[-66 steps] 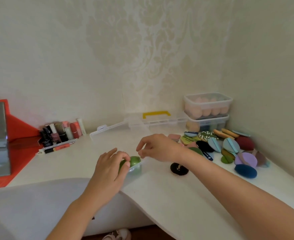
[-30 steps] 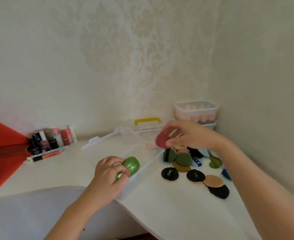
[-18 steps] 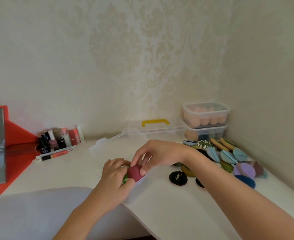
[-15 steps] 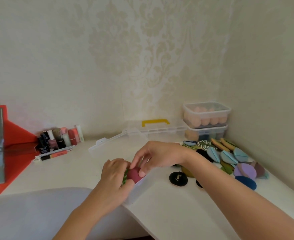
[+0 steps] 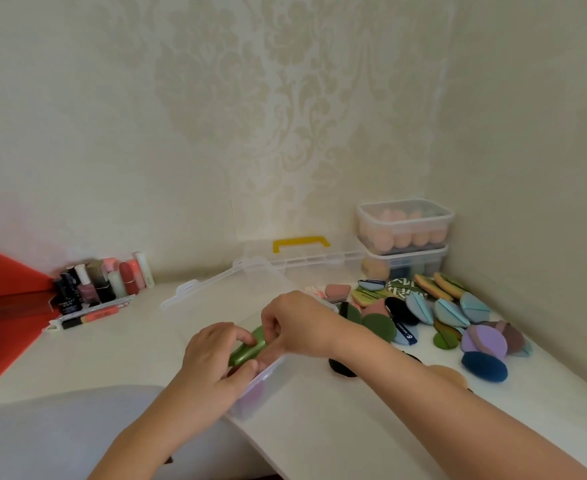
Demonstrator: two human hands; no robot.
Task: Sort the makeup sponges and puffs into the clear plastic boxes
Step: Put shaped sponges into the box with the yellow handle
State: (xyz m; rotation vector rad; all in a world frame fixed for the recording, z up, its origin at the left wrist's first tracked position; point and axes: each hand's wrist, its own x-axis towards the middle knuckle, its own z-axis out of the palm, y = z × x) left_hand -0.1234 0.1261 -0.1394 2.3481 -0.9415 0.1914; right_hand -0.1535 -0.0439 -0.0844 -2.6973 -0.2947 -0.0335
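A clear plastic box point(image 5: 268, 382) stands at the table's front edge, its lid point(image 5: 216, 289) laid open behind it. My left hand point(image 5: 212, 362) holds a green sponge point(image 5: 247, 348) over the box's near corner. My right hand point(image 5: 295, 323) reaches in from the right, and its fingertips pinch the same sponge's far end. Under the green sponge, a dark red sponge point(image 5: 250, 396) lies inside the box, seen mostly through the wall. A pile of loose puffs and sponges point(image 5: 441, 313) in several colours covers the table to the right.
Two closed clear boxes point(image 5: 404, 226) holding peach sponges are stacked in the back right corner. A yellow handle point(image 5: 300, 242) sits on the lid by the wall. Cosmetic bottles point(image 5: 101, 282) stand at the back left beside a red stand point(image 5: 8, 296). A black puff point(image 5: 342, 370) lies under my right forearm.
My right hand fetched a dark red sponge from the pile and pushed it down into the box beside my left hand. Now its fingers are on the green sponge.
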